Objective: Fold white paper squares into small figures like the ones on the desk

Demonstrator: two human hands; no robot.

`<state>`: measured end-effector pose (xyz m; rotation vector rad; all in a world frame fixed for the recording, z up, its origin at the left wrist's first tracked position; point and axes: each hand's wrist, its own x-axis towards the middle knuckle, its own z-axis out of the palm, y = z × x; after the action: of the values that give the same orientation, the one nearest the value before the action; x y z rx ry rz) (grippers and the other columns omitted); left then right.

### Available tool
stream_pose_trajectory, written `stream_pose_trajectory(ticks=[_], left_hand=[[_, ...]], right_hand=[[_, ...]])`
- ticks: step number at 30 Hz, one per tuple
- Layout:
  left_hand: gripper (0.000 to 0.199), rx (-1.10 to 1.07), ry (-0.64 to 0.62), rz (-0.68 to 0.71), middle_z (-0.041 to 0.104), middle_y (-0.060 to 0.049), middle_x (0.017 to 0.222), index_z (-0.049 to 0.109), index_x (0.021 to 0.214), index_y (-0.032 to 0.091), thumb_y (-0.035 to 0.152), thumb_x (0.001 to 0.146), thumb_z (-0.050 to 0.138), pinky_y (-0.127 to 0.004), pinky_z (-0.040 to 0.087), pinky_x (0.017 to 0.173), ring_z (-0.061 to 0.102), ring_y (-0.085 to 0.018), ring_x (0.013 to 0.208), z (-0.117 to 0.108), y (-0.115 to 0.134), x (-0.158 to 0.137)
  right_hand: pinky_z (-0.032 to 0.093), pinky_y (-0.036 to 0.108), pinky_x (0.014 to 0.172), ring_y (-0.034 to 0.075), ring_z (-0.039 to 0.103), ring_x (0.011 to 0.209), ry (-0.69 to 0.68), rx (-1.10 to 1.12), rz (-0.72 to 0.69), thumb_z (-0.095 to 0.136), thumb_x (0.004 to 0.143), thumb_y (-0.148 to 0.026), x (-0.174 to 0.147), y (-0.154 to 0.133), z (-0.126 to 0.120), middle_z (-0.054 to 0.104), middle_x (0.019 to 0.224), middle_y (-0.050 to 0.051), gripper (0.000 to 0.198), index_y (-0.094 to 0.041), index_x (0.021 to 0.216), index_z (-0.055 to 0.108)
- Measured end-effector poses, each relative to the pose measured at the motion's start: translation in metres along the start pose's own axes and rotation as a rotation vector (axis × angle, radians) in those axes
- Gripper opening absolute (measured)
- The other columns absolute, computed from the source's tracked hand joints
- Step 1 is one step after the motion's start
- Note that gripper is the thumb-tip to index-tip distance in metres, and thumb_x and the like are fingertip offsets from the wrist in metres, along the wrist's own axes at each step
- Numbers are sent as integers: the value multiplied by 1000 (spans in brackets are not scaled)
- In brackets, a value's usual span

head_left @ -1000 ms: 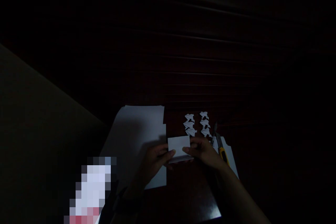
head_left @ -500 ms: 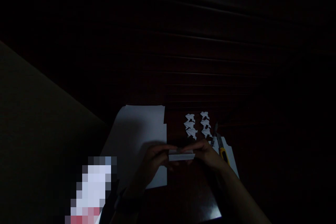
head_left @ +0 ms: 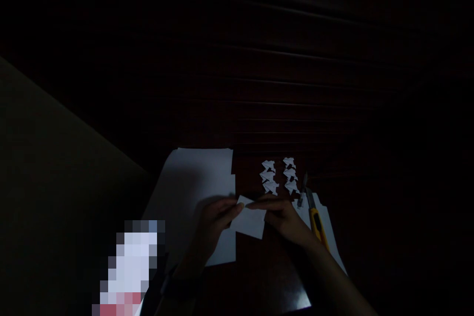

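Note:
A small white piece of paper point(head_left: 250, 222), roughly square, is held up between my two hands over the dark table. My left hand point(head_left: 218, 217) pinches its left edge, with the thumb on top. My right hand point(head_left: 283, 217) grips the right side, its index finger reaching across the upper edge. Just beyond my hands lie several folded white paper figures point(head_left: 268, 176) in two columns. Whether the piece of paper has folds on its underside is hidden.
Large white sheets point(head_left: 192, 173) lie to the left, partly under my left forearm. On the right, a yellow utility knife point(head_left: 317, 224) and a pen-like item point(head_left: 302, 192) rest on more white paper point(head_left: 329, 227). A blurred-out bright patch point(head_left: 128, 261) sits lower left.
The paper has turned from nearly edge-on, showing a narrow strip, to showing a broad flat face. My left thumb now lies on top of it.

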<state>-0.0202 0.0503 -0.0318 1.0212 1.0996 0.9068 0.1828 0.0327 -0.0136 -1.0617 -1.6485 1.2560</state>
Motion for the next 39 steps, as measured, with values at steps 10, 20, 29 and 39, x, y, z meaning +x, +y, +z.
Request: stream_pose_trajectory(ticks=[10,20,29,39], left_hand=[[22,136,75,12,65,-1,61,69,75,16,35,66,73,-20,38,44,54,-12,50,3,-2,3],[33,-36,-133,-86,70,-10,92,66,95,13,36,72,68,-36,59,61,66,-25,82,7,4,-3],[31,-68,-155,-75,68,-10,87,65,93,11,35,74,67,-37,60,63,66,-26,82,6,2,-2],[19,-117,-109,-113,61,-3,69,68,81,13,30,74,64,-34,60,58,62,-17,63,6,-2,-1]], right_hand=[[44,39,92,24,58,103,116,-70,70,67,75,-29,3,-8,12,65,113,5,41,-25,116,61],[48,35,82,23,62,94,215,-89,129,60,81,-27,3,6,12,68,106,5,28,-25,108,66],[48,31,73,21,61,88,221,-140,82,60,81,-24,4,9,13,67,100,5,27,-26,107,67],[47,31,73,20,60,87,187,-138,56,60,82,-24,3,6,13,66,98,5,27,-27,108,67]])
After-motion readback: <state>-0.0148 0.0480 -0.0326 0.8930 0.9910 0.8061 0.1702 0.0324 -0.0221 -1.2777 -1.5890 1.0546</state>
